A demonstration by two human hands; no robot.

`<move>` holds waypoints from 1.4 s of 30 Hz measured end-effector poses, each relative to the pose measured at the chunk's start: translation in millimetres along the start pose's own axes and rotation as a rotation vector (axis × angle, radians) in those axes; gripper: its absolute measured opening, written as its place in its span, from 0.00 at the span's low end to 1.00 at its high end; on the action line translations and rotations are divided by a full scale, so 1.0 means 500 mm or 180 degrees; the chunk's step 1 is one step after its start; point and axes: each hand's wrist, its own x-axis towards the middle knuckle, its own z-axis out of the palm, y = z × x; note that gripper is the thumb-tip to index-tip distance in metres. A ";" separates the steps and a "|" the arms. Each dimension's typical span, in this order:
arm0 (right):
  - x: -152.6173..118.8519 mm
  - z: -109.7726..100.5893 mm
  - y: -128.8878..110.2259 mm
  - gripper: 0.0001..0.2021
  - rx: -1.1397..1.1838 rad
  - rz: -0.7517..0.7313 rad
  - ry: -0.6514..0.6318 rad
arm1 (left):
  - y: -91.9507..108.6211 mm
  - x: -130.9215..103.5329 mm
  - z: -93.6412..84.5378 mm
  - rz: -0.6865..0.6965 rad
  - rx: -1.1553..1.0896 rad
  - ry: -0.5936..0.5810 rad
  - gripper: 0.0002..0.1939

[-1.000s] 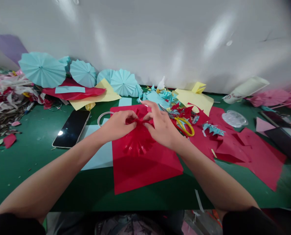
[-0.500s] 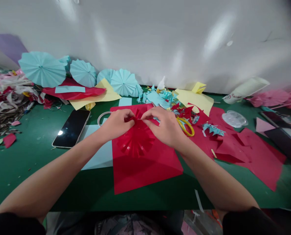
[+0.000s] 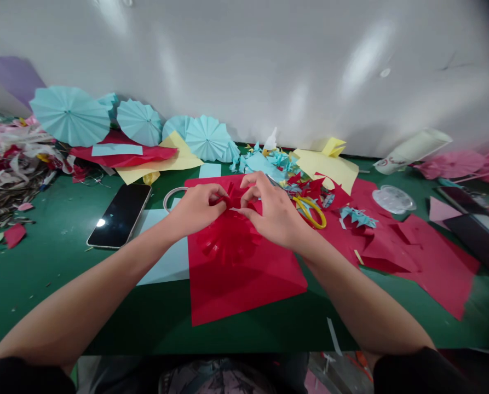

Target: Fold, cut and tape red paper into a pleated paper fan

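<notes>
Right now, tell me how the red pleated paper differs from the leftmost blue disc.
The red pleated paper is pinched by the left fingers; the leftmost blue disc is unheld. The red pleated paper is over a red sheet; the leftmost blue disc stands by the wall. Both are pleated.

Your red pleated paper (image 3: 229,241): shiny pleats fanned out just below your fingers (image 3: 220,207), top bit sticking up between them, middle kinda hidden. Tiny pale sliver (image 3: 235,209) between fingertips.
</notes>
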 end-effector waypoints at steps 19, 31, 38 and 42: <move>-0.001 0.008 -0.002 0.16 -0.0235 0.0136 -0.0075 | 0.011 -0.008 0.007 0.0184 0.0014 -0.0080 0.11; -0.004 0.016 -0.003 0.15 -0.0361 0.0126 0.0075 | 0.015 -0.010 0.010 0.0181 0.0003 -0.0136 0.08; -0.007 -0.007 -0.020 0.16 -0.0095 0.0439 0.0050 | 0.011 -0.012 0.012 0.0268 0.0542 0.0085 0.09; -0.012 -0.017 -0.022 0.14 -0.0116 0.0473 0.0234 | 0.013 -0.013 0.013 0.0310 0.0578 0.0142 0.08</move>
